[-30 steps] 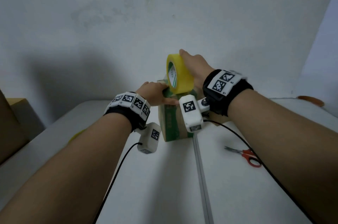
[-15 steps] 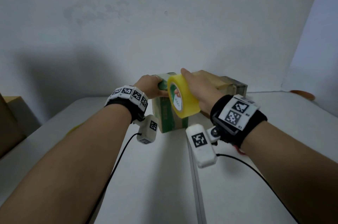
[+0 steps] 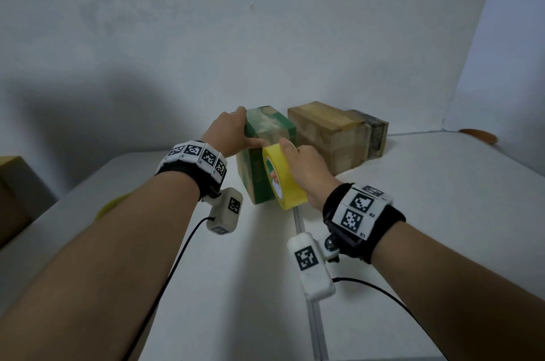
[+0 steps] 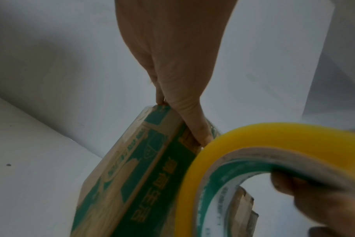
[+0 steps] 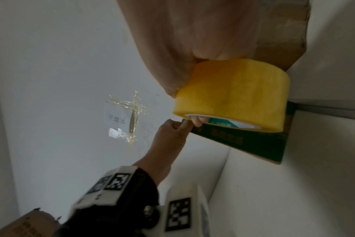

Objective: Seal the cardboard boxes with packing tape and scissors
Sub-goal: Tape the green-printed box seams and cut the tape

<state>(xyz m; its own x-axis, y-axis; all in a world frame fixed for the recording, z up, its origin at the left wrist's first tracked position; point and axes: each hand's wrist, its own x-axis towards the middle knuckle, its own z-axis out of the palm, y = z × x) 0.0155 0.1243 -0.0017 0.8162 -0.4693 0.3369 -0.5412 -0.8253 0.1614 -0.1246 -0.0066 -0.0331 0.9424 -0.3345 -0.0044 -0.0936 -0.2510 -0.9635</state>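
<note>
A green-and-brown cardboard box (image 3: 267,139) stands on the white table (image 3: 236,287), with clear tape over its top. My left hand (image 3: 233,132) grips the box's top left edge, thumb on the near face. In the left wrist view the left hand's fingers (image 4: 199,133) curl over the box (image 4: 132,176). My right hand (image 3: 303,166) grips a yellow roll of packing tape (image 3: 283,180), one finger through its core, low against the box's near right corner. The right wrist view shows the roll (image 5: 233,94) against the box (image 5: 253,142). No scissors are in view.
Two more taped boxes (image 3: 327,130) stand against the wall, right of the green box. A brown carton (image 3: 14,192) sits at the far left edge. A metal seam (image 3: 315,322) runs down the table. An orange object (image 3: 477,135) lies far right. Wrist-camera cables trail below both arms.
My right hand has carried the tape roll from above the box's top down its near face to the lower right corner. My left hand slid back along the top edge.
</note>
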